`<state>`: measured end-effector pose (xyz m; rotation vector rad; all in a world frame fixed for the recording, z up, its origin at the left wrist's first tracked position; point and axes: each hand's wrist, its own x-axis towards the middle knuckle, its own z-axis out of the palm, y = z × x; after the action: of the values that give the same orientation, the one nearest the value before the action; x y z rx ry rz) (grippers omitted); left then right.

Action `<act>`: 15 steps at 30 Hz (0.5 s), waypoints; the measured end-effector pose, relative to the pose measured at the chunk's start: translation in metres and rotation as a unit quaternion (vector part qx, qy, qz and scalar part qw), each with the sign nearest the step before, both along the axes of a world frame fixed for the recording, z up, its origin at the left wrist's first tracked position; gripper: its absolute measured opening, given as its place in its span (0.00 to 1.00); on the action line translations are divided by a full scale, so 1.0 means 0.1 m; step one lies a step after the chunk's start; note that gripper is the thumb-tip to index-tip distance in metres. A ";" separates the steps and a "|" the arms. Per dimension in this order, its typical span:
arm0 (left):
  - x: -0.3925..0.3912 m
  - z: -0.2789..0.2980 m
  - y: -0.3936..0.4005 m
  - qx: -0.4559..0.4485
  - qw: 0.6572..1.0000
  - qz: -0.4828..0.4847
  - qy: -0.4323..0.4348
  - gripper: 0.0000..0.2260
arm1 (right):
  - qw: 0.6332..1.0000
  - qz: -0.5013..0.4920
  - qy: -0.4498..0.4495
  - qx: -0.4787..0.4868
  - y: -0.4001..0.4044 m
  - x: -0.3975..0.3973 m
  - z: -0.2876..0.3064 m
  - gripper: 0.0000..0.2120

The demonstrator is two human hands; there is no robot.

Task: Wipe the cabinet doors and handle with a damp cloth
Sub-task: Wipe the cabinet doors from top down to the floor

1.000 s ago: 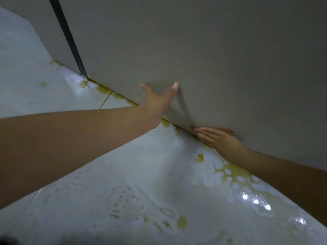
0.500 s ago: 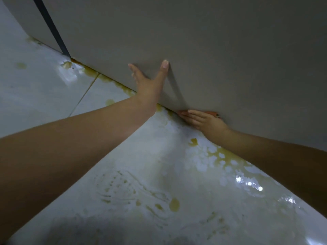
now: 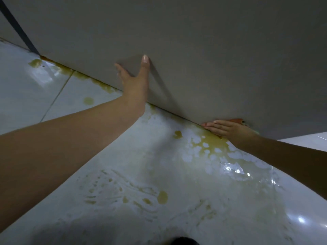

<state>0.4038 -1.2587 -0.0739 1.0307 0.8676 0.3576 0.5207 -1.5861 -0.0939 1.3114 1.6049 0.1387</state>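
Note:
A grey cabinet door [image 3: 203, 50] fills the upper half of the head view. My left hand [image 3: 135, 80] rests flat against its lower part, thumb and fingers spread, holding nothing. My right hand [image 3: 228, 129] presses an orange cloth [image 3: 238, 120] against the door's bottom edge at the right; only a strip of the cloth shows above my fingers. A dark vertical gap [image 3: 16, 27] between doors runs at the far left. No handle is in sight.
The white tiled floor [image 3: 123, 165] below the door is wet and shiny, with yellowish puddles and smears [image 3: 210, 145] along the door's base and in front of me. A dark shape [image 3: 184, 241] sits at the bottom edge.
My right hand with the cloth has slid to the right along the door's bottom edge. My left hand stays flat on the door, and the view has shifted.

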 end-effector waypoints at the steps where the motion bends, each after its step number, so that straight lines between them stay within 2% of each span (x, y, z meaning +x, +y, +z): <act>1: 0.01 0.00 -0.08 -0.002 1.000 -0.005 -0.006 0.59 | 1.000 -0.009 0.001 0.009 -0.05 0.01 0.04 0.35; 4: 0.04 0.01 -0.38 0.001 1.000 -0.022 -0.021 0.60 | 0.996 -0.069 0.041 0.026 -0.17 -0.01 0.12 0.38; 6: 0.08 0.02 -0.55 0.015 0.999 -0.026 -0.011 0.56 | 0.990 -0.101 0.089 0.031 -0.22 -0.03 0.17 0.46; 7: 0.10 0.02 -0.63 0.023 0.999 -0.026 0.003 0.53 | 0.988 -0.104 0.110 0.041 -0.24 -0.02 0.20 0.46; 11: 0.13 0.06 -0.73 0.046 0.998 -0.011 0.036 0.47 | 0.980 -0.131 0.143 0.051 -0.37 0.01 0.29 0.35; 13: 0.13 0.06 -0.70 0.028 0.999 -0.017 0.030 0.50 | 0.972 -0.161 0.153 0.077 -0.40 -0.02 0.33 0.33; 15: 0.10 0.09 -0.66 0.002 0.999 -0.031 0.022 0.58 | 0.961 -0.178 0.179 0.114 -0.37 -0.08 0.34 0.28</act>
<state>0.4137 -1.3248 -0.0646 1.0708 0.8730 0.2850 0.5125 -1.6234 -0.0599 1.8675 1.6519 -0.1483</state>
